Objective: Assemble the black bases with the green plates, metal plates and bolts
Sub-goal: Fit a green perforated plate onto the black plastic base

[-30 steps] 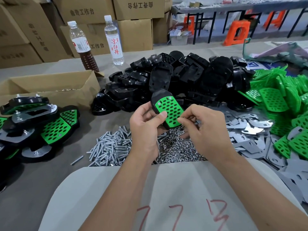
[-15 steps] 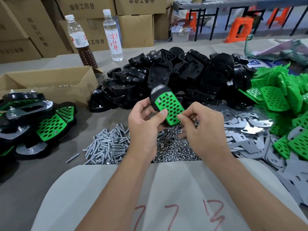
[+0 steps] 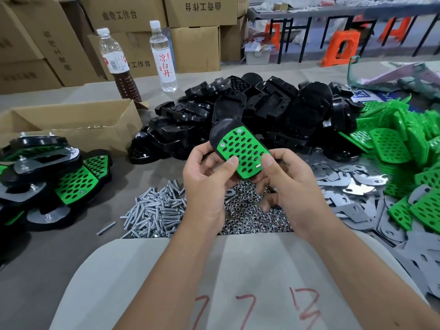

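I hold a black base [image 3: 221,131] with a perforated green plate [image 3: 242,151] on top, above the pile of nuts [image 3: 252,215]. My left hand [image 3: 207,184] grips its left edge, thumb on the green plate. My right hand [image 3: 288,184] grips the right edge, thumb beside a bolt head [image 3: 258,166] at the plate's lower corner. Two more bolt heads show in the plate's upper corners. A heap of bolts [image 3: 154,210] lies left of the nuts. Loose black bases [image 3: 250,115] are piled behind. Green plates [image 3: 400,144] and metal plates [image 3: 357,186] lie at the right.
Finished assemblies [image 3: 47,175] are stacked at the left. An open cardboard box [image 3: 78,125] stands behind them. Two bottles [image 3: 164,58] stand at the back, in front of stacked cartons. A grey cloth with red marks [image 3: 214,282] covers my lap.
The held base and both hands have stayed nearly in place. My right thumb has shifted onto the plate's right edge, and a bolt head now shows at the lower corner.
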Available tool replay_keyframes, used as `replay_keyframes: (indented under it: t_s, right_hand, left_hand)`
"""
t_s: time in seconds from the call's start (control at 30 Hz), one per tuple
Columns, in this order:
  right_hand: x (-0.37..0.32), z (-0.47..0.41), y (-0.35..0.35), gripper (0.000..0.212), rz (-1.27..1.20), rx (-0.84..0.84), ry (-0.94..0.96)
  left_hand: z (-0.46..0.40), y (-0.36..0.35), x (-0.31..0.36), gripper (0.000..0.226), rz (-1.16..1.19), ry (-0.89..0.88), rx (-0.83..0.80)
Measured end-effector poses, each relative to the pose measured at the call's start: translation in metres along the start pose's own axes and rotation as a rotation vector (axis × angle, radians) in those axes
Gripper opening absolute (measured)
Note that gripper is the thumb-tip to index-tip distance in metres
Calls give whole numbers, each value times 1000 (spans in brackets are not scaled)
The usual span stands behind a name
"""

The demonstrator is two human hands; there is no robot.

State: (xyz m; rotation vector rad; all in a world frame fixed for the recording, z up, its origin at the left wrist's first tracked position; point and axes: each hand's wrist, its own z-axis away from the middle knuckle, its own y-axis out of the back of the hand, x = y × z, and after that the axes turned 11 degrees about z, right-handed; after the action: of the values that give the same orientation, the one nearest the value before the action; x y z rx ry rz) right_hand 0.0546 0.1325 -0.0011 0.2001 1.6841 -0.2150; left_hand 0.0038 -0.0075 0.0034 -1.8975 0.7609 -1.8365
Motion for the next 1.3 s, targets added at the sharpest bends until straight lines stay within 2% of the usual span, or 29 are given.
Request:
replay_keyframes:
  t_s: [0.27, 0.7, 0.97, 1.03, 1.1, 1.17, 1.23, 1.3]
  right_hand:
    - [0, 0, 1, 45, 26, -42, 12]
    - [3, -1, 1, 24, 20, -138, 19]
    - [2, -2, 3, 28, -31, -162, -24]
    - [1, -1, 2, 28, 31, -105, -9]
    - [2, -2, 4, 34, 231, 37, 97]
    - [2, -2, 10, 46, 516, 127, 321]
    - [2, -2, 15, 56, 667, 66, 519]
    - [3, -3, 16, 58, 722, 25, 594]
  left_hand:
    - [1, 1, -3, 43, -43, -23, 13]
    - [0, 1, -10, 35, -257, -102, 65]
    - [0, 2, -9, 33, -121, -34, 66]
    - [0, 1, -8, 33, -74, -11, 56]
    - [-2, 0, -7, 29, -47, 4, 62]
    - [-6, -2, -2, 24, -7, 51, 82]
    - [-10, -3, 4, 26, 14, 124, 85]
    - [-11, -3, 8, 31, 39, 204, 32]
